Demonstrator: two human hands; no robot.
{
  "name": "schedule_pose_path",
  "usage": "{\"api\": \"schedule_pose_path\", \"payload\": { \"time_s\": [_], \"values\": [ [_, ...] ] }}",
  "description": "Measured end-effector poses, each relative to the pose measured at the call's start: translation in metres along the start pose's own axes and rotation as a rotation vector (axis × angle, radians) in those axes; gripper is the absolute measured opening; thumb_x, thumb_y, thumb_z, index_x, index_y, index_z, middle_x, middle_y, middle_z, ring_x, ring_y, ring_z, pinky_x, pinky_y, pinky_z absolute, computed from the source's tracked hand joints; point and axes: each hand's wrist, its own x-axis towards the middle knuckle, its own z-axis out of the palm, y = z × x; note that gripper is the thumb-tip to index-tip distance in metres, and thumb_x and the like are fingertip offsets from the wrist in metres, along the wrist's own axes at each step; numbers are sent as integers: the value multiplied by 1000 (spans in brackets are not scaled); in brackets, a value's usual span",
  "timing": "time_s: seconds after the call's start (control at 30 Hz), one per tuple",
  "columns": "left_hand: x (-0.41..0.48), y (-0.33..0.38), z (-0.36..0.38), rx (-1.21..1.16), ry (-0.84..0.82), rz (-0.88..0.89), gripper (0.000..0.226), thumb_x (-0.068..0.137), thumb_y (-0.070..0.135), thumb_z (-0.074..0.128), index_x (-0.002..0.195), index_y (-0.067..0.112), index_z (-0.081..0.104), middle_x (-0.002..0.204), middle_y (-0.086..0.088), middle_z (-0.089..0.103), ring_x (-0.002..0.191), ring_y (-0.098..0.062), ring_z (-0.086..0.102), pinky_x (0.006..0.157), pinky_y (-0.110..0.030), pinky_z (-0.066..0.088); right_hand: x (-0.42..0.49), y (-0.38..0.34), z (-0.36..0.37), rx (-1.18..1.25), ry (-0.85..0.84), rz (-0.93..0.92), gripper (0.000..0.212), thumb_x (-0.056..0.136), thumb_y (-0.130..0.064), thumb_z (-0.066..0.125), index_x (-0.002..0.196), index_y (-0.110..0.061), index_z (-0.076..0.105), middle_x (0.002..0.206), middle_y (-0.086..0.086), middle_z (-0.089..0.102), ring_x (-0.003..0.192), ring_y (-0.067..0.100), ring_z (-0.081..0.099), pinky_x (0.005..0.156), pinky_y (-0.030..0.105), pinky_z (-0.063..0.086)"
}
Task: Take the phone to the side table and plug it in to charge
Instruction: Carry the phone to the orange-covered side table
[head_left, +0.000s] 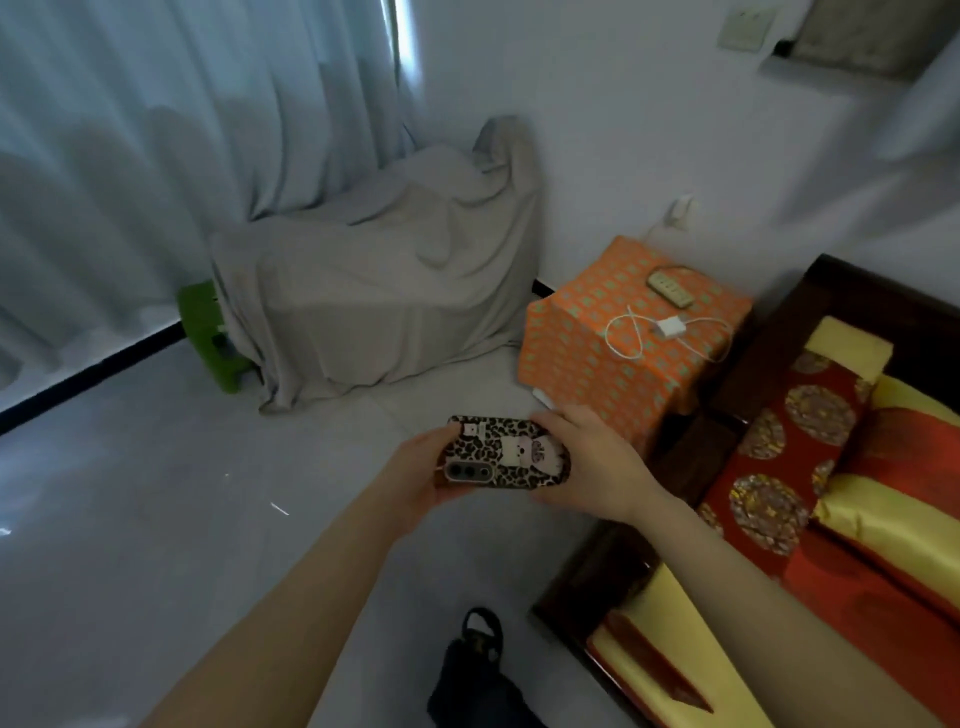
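Observation:
The phone (506, 453) has a leopard-print case and lies sideways, back up, lenses toward me. My left hand (421, 470) grips its left end and my right hand (592, 462) grips its right end, above the floor. Just beyond it stands the side table (587, 358), a box-like stand wrapped in orange patterned cover. On its top lie a white charger plug (671, 327) with a looped white cable (626, 338) and a beige power strip (670, 287).
A bed with a dark wooden frame (727, 395) and red and gold bedding (810, 467) fills the right. Furniture under a grey sheet (374, 280) and a green stool (205, 332) stand by the curtains. A wall socket (680, 213) sits behind the table. My foot (475, 670) is below.

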Motion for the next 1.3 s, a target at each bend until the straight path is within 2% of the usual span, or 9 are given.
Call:
{"api": "schedule_pose_path", "payload": {
  "time_s": [0.17,0.3,0.47,0.7,0.87,0.97,1.1,1.23,1.3],
  "values": [
    [103,71,9,71,-43,-62,24,90,26,57,105,8,64,98,-13,71,84,-26,69,70,-41,59,97,42,-15,32,30,102,91,54,-46,80,134,-21,44,125,2,50,119,19,41,95,33,40],
    [176,117,22,97,-87,-102,20,91,27,55,101,12,63,87,-8,74,76,-21,71,64,-38,60,161,75,-30,50,34,176,84,57,-45,80,131,-23,46,122,3,51,115,21,43,91,36,44],
    [279,174,62,213,-262,-171,28,93,27,50,110,8,63,92,-10,74,84,-25,68,84,-45,54,229,139,-51,21,71,268,87,55,-51,77,133,-27,45,121,0,53,111,20,48,93,32,42],
    [414,243,153,401,-550,-256,26,92,29,52,112,16,61,84,-4,76,71,-15,72,57,-28,58,292,221,-82,33,189,572,90,55,-50,82,132,-22,45,121,2,53,111,23,50,93,40,47],
    [481,259,231,485,-663,-359,35,91,31,54,119,11,58,83,-5,76,70,-16,72,61,-30,60,308,284,-110,4,225,720,94,57,-60,75,133,-16,45,125,6,53,116,26,48,91,38,45],
    [522,268,279,514,-704,-347,42,89,31,57,124,8,56,98,-11,74,79,-21,73,68,-35,60,321,332,-128,6,229,757,94,57,-48,84,135,-15,44,131,7,51,120,27,45,92,37,43],
    [573,276,334,494,-701,-363,43,89,33,56,124,7,58,96,-12,75,81,-22,72,67,-34,60,345,400,-157,-2,229,755,91,56,-42,86,133,-15,47,126,8,53,117,30,47,92,39,43],
    [624,273,370,499,-698,-386,57,80,41,60,126,9,57,115,-17,68,97,-28,67,89,-44,52,367,458,-165,-8,226,762,91,57,-41,86,134,-13,46,128,9,52,120,29,45,93,42,46],
    [649,265,381,481,-682,-414,58,75,44,62,123,11,59,112,-14,71,98,-28,68,79,-41,58,374,482,-157,25,211,783,92,57,-42,86,135,-13,45,129,9,51,120,28,44,93,42,45]
  ]
}}
